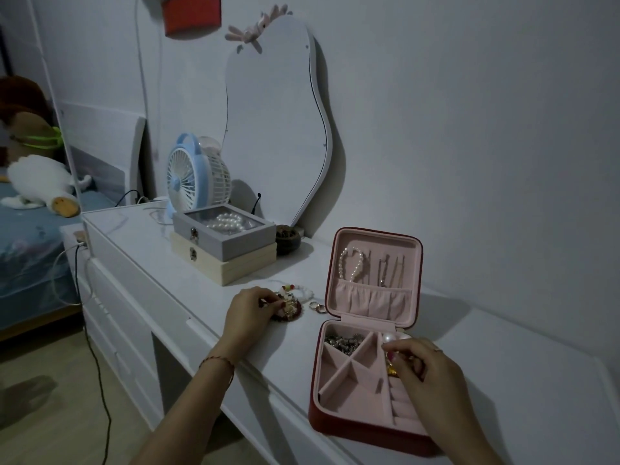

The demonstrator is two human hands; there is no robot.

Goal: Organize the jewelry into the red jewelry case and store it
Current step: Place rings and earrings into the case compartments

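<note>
Red jewelry case (335,421) open | left hand (250,312) fingers pinch jewelry pile (288,307) | right hand (426,367) fingers curled, hold unclear

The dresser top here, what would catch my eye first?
Probably the open red jewelry case near the front edge, pink inside, with a pearl strand hanging in its lid. The right hand reaches into its tray while the left hand fingers a loose jewelry pile beside it.

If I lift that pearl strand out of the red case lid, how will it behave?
The pearl strand hangs looped in the red case lid, so it probably drapes limp. Its round beads would likely roll or slide if set down loose. It looks light.
</note>
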